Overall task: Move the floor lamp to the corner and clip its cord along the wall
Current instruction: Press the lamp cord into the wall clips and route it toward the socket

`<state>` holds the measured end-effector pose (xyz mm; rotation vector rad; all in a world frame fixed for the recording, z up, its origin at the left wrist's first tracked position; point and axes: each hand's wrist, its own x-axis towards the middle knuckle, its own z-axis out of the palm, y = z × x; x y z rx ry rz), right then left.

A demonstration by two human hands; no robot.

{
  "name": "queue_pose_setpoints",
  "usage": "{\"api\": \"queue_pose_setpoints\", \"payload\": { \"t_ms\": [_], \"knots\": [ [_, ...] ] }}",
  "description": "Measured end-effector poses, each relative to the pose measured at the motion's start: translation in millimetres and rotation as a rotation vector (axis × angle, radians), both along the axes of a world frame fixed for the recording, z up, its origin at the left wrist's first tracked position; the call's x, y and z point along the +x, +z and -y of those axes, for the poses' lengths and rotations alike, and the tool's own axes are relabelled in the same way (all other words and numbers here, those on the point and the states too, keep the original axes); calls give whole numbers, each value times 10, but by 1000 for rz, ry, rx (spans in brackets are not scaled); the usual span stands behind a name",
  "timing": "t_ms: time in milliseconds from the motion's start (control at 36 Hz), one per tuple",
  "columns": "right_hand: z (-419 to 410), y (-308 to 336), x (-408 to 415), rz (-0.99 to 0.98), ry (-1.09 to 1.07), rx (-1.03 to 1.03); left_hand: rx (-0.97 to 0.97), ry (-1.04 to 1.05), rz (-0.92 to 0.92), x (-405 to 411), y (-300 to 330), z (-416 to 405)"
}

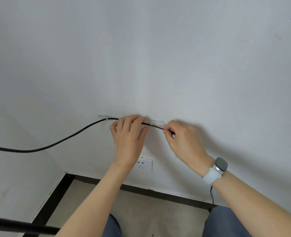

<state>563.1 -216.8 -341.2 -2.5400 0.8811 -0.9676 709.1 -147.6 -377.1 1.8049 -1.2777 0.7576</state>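
A thin black cord (pixel 69 138) sags from the left edge up to the white wall (pixel 158 57), passing a clear clip (pixel 105 117), then running level into a second clear clip (pixel 157 123).

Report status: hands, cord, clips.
Left hand presses cord to wall. Right hand pinches cord just right of clear clip. Second clip holds cord further left. Socket below, nothing blocking.

Soft even daylight, white wall (pixel 158 57) dimmer at upper left, faint shadows right of both hands, no glare, wide-angle bending at edges, slight softness throughout
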Motion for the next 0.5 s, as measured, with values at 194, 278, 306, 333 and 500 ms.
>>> {"api": "queue_pose_setpoints", "payload": {
  "t_ms": [194,278,306,333,500],
  "knots": [
    [2,79,-7,4,-24,30,-10,-11,1,-24,21,44],
    [-13,96,-7,10,-12,18,-6,-10,1,-36,38,58],
    [-19,104,-5,20,-6,10,-1,-13,12,-33,36,58],
    [-22,117,0,35,-3,1,2,-17,20,-27,35,55],
    [56,227,60,97,-29,-8,-52,-8,-1,-11,76,63]
  ]
}}
